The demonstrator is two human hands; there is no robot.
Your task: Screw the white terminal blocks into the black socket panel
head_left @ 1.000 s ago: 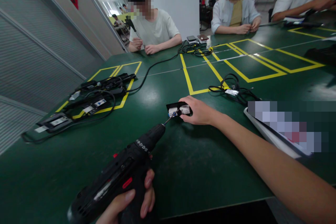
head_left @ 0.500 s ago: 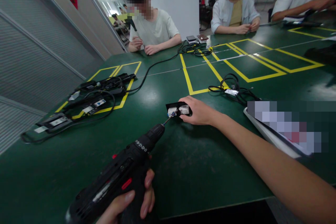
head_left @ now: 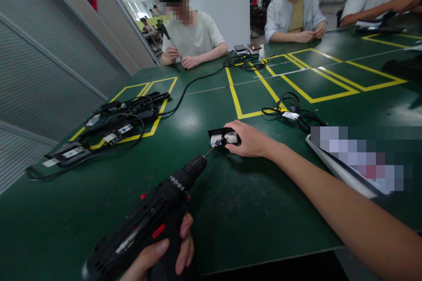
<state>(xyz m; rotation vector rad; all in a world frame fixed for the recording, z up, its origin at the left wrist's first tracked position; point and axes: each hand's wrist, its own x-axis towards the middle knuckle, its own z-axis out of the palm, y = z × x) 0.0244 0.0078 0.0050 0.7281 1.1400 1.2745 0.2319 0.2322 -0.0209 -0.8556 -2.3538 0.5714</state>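
Observation:
My left hand (head_left: pixel 158 248) is wrapped round the handle of a black cordless drill (head_left: pixel 148 215) with red buttons. The drill's thin bit (head_left: pixel 211 149) points away and up, its tip against or just in front of a small black part with white blocks inside (head_left: pixel 216 139). I cannot tell whether the tip touches it. My right hand (head_left: pixel 249 138) grips that part from the right, fingers over the top and thumb below, hiding its right end. A little blue shows at the white blocks.
Black devices with cables (head_left: pixel 121 118) lie at left inside yellow tape. A coiled black cable (head_left: pixel 292 112) and a white-edged tray (head_left: pixel 336 167), its contents blurred, are at right. Across the green table (head_left: pixel 263 210) sit several people, one holding a tool (head_left: pixel 165 30).

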